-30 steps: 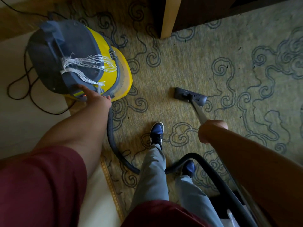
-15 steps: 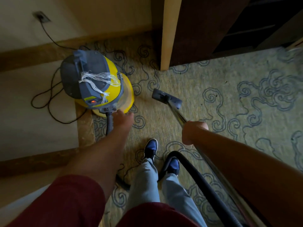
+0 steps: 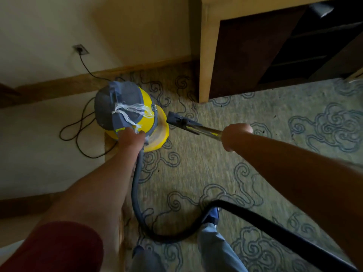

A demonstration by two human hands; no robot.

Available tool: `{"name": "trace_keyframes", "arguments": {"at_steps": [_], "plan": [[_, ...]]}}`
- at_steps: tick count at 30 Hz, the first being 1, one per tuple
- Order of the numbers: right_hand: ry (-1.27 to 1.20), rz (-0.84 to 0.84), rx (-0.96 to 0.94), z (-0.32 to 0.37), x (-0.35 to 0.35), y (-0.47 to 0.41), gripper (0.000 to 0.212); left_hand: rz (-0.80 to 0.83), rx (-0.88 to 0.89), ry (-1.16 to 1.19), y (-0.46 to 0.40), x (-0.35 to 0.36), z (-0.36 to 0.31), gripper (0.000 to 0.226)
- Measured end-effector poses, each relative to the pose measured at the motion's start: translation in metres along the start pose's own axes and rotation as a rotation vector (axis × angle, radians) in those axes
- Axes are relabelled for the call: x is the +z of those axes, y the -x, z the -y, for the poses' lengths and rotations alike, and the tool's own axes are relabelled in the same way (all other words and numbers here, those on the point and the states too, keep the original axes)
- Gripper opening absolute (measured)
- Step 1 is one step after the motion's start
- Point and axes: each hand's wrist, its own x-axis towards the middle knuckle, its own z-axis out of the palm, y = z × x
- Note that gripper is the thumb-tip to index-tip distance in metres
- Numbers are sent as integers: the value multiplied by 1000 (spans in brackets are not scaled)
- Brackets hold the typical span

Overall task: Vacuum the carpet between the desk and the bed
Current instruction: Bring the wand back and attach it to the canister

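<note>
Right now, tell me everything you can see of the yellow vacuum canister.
The vacuum canister stands upright on the carpet's edge near the wall. Its drum is yellow plastic with a clearer lower band; the domed lid and handle are grey, with frayed white string tied on. A grey hose leaves its front. The left hand rests on the lid's near edge. A dark cord loops behind it.

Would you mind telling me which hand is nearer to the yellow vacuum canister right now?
Left. The left hand rests on the near edge of the yellow vacuum canister, where the hose joins. The right hand is off to the canister's right, gripping the metal wand.
</note>
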Motion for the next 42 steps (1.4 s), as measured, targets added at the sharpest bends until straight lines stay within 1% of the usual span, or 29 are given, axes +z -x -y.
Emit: {"name": "trace_keyframes", "arguments": {"at_steps": [2, 4, 6, 8, 10, 13, 17, 21, 23, 24, 26, 27, 29, 30, 31, 32, 34, 35, 37, 39, 41, 42], "plan": [[102, -35, -25, -4, -27, -1, 12, 19, 11, 21, -6, -11, -6, 40], [168, -53, -57, 3, -50, -1, 18, 19, 72, 7, -15, -27, -4, 35], [194, -33, -62, 13, -62, -4, 14, 7, 104, 3, -31, -38, -1, 31], [175, -12, -36, 30, -63, -11, 5, 28, 71, -28, -55, -46, 8, 45], [166, 16, 3, 51, -65, -19, 4, 45, 30, -71, -79, -51, 19, 55], [186, 31, 32, 83, -77, -28, 16, 53, 43, -57, -112, -52, 29, 56], [199, 94, 44, 134, -103, -51, 24, 91, 54, 3, -163, -51, 40, 59], [264, 106, 19, 178, -139, -77, 36, 46, 27, 29, -215, -58, 66, 60], [271, 114, 17, 193, -152, -90, 40, 111, -25, 57, -236, -53, 78, 67], [262, 119, 25, 201, -158, -100, 42, 158, -59, 111, -250, -48, 83, 72], [235, 131, 17, 201, -164, -112, 40, 245, -100, 347, -264, -41, 81, 82], [231, 135, -7, 203, -165, -121, 35, 272, -117, 478, -273, -35, 77, 83], [266, 170, -44, 202, -168, -142, 34, 271, -150, 658, -293, -18, 63, 71], [300, 195, -52, 200, -170, -155, 38, 239, -172, 721, -302, -8, 56, 64], [332, 209, -56, 200, -175, -165, 41, 210, -211, 784, -311, -1, 51, 62], [357, 206, -63, 199, -179, -175, 40, 197, -261, 821, -317, 4, 48, 68], [366, 185, -74, 199, -194, -201, 25, 233, -372, 863, -332, 9, 43, 80], [368, 179, -75, 197, -203, -213, 24, 259, -430, 919, -338, 13, 42, 78], [406, 190, -105, 191, -221, -239, 33, 285, -508, 1054, -347, 19, 37, 64], [448, 246, -148, 184, -238, -259, 43, 261, -547, 1073, -353, 21, 32, 55], [515, 310, -179, 180, -255, -279, 55, 222, -596, 1042, -355, 21, 26, 56], [543, 311, -184, 178, -261, -288, 59, 205, -608, 1023, -357, 23, 24, 58]]}}
